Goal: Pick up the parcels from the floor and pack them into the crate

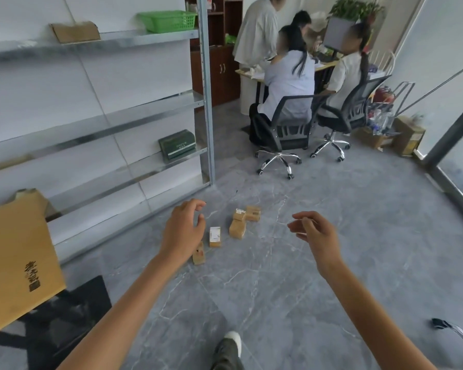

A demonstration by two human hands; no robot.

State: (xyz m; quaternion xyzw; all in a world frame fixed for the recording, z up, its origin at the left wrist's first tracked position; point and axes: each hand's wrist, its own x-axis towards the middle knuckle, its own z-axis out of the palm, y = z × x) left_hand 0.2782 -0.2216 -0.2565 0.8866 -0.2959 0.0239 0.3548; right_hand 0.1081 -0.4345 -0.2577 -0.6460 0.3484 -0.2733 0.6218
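Observation:
Several small brown cardboard parcels lie on the grey marbled floor ahead of me. One parcel (199, 254) sits partly behind my left wrist. A parcel with a white label (215, 236) lies just right of it. Three more parcels (237, 228) cluster a little farther off, one of them at the far end (253, 213). My left hand (183, 231) hovers above the nearest parcels, fingers apart, holding nothing. My right hand (314, 233) is out to the right of the cluster, fingers loosely curled and empty. I cannot tell which container here is the crate.
A metal shelving rack (207, 102) stands on the left with a green basket (167, 21) on top and a dark green box (177, 144). A large cardboard box (16, 260) is at my near left. People sit on office chairs (284, 134) at a desk beyond.

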